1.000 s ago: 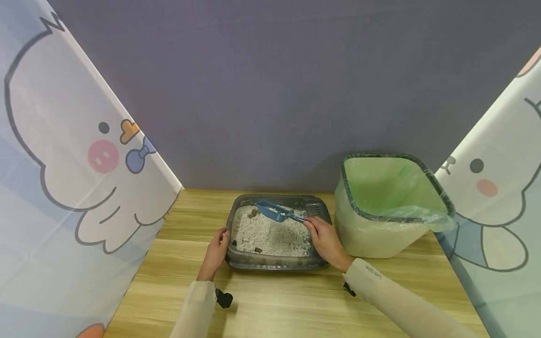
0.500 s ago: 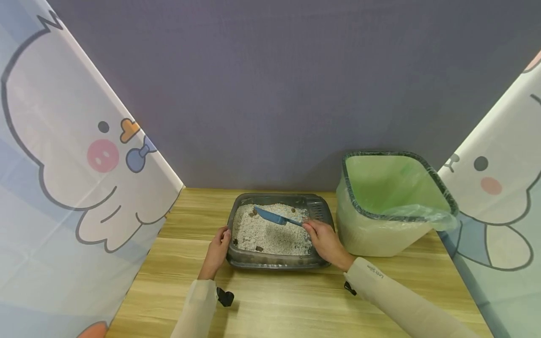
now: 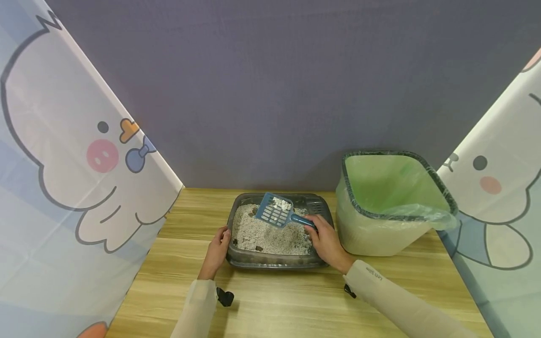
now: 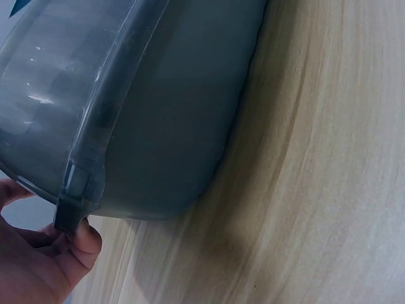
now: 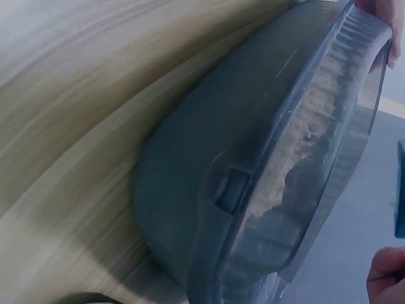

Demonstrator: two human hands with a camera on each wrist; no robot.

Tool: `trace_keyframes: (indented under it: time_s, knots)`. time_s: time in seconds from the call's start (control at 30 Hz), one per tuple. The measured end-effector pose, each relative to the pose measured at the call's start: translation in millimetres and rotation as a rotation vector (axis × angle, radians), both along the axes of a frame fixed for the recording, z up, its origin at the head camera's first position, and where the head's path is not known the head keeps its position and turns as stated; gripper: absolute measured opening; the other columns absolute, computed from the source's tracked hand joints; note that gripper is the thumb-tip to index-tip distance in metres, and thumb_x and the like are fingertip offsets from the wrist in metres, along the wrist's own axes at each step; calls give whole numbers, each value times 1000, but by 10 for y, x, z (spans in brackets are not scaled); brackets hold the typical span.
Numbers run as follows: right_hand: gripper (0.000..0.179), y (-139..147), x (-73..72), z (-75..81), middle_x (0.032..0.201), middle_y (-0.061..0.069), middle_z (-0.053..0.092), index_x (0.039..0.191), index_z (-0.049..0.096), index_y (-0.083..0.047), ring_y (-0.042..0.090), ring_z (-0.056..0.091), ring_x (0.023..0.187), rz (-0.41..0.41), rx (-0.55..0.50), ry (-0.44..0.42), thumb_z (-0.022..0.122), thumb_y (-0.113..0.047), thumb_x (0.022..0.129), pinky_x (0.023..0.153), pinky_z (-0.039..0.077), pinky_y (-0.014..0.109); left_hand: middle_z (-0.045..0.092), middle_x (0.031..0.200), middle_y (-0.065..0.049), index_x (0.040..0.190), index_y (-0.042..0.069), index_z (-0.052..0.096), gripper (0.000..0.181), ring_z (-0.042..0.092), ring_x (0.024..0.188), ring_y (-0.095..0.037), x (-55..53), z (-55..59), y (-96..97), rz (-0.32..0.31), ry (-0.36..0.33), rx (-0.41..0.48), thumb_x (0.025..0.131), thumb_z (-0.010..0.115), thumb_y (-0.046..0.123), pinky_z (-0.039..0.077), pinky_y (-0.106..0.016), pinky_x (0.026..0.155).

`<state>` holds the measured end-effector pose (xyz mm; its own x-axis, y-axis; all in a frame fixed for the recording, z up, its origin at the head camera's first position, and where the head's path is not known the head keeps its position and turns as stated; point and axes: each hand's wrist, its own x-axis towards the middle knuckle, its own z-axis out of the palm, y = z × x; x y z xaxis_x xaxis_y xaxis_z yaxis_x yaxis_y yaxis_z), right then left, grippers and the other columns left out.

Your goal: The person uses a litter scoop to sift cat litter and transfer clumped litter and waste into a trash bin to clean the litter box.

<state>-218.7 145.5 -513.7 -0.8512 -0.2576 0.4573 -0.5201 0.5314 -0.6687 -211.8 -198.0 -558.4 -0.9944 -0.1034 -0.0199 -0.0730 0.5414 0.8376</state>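
Observation:
A grey litter box (image 3: 276,263) with pale litter (image 3: 253,234) and several brown clumps sits on the wooden table. My left hand (image 3: 218,246) grips its left rim; in the left wrist view the fingers of the left hand (image 4: 47,259) curl around the rim's edge. My right hand (image 3: 327,239) holds a blue slotted litter scoop (image 3: 275,211) by its handle over the box, blade pointing left. Some white litter lies on the scoop's slots. The right wrist view catches only the edge of the scoop (image 5: 400,196) and part of the right hand (image 5: 387,275).
A bin (image 3: 367,234) with a pale liner bag folded over its dark rim stands just right of the box. Bare table (image 3: 270,305) lies in front. A grey wall (image 3: 270,94) rises behind, with cartoon-printed curtains (image 3: 67,141) at both sides.
The scoop in my right hand has turned from nearly edge-on to showing its slotted face, tip swung up and away. Less litter lies under the blade's tip side. My left hand has stayed on the rim.

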Motion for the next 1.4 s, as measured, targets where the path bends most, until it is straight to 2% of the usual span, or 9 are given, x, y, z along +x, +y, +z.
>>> trace_keyframes:
  time_s: [0.27,0.47,0.6,0.9,1.13,1.3,1.4]
  knots:
    - [26,13,17,43,86,-2,49,119,58,1,7,42,62,-25,-39,65,56,-9,95,53,39,25,56,119,-20,138,7,45,53,54,104,-34,-30,11,21,-7,12,-8,102,35,44,43,-50,84]
    - [26,13,51,216,79,-7,45,120,60,-3,5,38,56,-48,-12,44,55,-16,98,51,37,24,55,120,-21,140,7,43,52,55,104,-35,-64,20,21,-16,5,-4,103,35,42,43,-51,84]
    - [26,7,111,462,77,-9,45,119,62,-4,4,36,52,-40,-1,52,53,-18,99,49,36,24,54,122,-22,140,7,43,51,55,105,-35,-78,10,14,-18,-2,4,103,36,41,43,-51,84]
    - [25,164,191,1212,76,-4,49,116,64,-1,7,36,54,-75,43,153,57,-14,96,52,35,27,53,123,-24,140,6,42,53,55,105,-37,-57,-2,12,-30,-1,11,102,36,42,44,-52,83]
    - [31,568,181,1680,73,-3,47,119,62,-4,12,37,52,-160,126,131,50,-24,100,50,33,28,54,122,-23,139,7,45,52,55,105,-37,-57,19,-32,-30,7,-19,102,36,43,44,-52,83]
    - [28,968,174,1920,70,2,47,116,64,-3,15,38,52,-221,166,150,50,-21,100,50,32,29,53,124,-25,139,7,44,55,54,107,-39,-57,-1,-73,-36,-6,-34,102,34,46,44,-53,84]
    - [27,1238,200,2033,75,4,52,118,64,-4,15,39,56,-269,212,174,52,-19,99,54,32,28,53,125,-25,140,7,43,55,54,108,-39,-45,-16,-73,-37,-17,-26,102,34,46,44,-52,84]
